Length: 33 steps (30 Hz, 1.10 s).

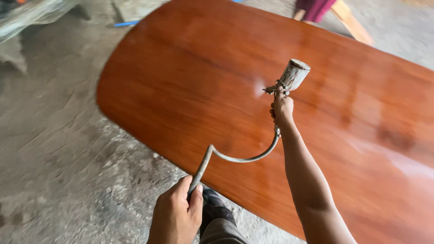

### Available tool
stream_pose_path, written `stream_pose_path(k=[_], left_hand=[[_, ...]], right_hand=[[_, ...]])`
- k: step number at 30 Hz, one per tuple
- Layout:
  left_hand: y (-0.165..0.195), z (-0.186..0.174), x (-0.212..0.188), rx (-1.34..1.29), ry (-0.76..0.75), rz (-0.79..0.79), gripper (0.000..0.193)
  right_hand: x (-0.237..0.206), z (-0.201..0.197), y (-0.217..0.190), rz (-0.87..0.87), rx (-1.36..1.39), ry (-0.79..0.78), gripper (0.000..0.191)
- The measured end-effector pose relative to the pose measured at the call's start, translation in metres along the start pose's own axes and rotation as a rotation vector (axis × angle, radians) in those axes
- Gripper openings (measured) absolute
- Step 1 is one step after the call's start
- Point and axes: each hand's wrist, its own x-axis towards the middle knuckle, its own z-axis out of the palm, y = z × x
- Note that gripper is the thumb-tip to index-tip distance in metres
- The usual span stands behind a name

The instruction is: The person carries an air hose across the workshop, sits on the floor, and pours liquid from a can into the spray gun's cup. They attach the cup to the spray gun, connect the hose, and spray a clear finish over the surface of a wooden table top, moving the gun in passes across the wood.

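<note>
The right hand (282, 108) is closing around the grip of a spray gun (289, 79) right of the frame's centre, fingers wrapped tight on the handle; the gun's metal cup is tilting up and to the right above the fist, while the nozzle is pointing left and down at the wood, apparently so the mist falls across the surface rather than straight onto it; a faint white haze is showing just left of the nozzle. The left hand (177, 214), at the lower centre of the frame, is pinching the air hose (235, 158) between thumb and curled fingers; the hose is looping in a slack curve up to the gun's base, and it is judged that this hold is keeping the line lifted off the wet finish. The large wooden panel (217, 90), reddish-brown and glossy with a rounded end at the left, is filling most of the frame; the concrete floor (54, 149) is lying grey and dusty along the left side; a shoe (212, 203) is standing just beside the panel's lower edge; a blue strip (126, 23) is lying at upper left; pale timber (352, 22) is showing at upper right.
</note>
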Motion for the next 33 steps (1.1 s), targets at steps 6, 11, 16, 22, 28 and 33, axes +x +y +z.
stream_pose_path(k=[6, 11, 16, 22, 28, 33], left_hand=[[0.071, 0.082, -0.039, 0.011, -0.138, 0.127, 0.018], [0.133, 0.159, -0.081, 0.042, -0.259, 0.211, 0.018], [0.23, 0.259, -0.125, 0.081, -0.376, 0.247, 0.017], [0.357, 0.37, -0.178, 0.071, -0.478, 0.434, 0.016], [0.437, 0.444, -0.211, 0.104, -0.685, 0.455, 0.017], [0.452, 0.478, -0.234, 0.148, -0.827, 0.444, 0.018]], right_hand=[[0.014, -0.176, 0.036, 0.091, 0.06, 0.127, 0.057], [0.016, -0.324, 0.081, 0.082, 0.074, 0.201, 0.057], [0.029, -0.488, 0.109, 0.071, 0.043, 0.257, 0.05], [0.039, -0.682, 0.129, 0.055, 0.079, 0.32, 0.045], [0.043, -0.842, 0.148, 0.069, 0.002, 0.479, 0.046], [0.023, -0.934, 0.17, 0.142, -0.062, 0.604, 0.048]])
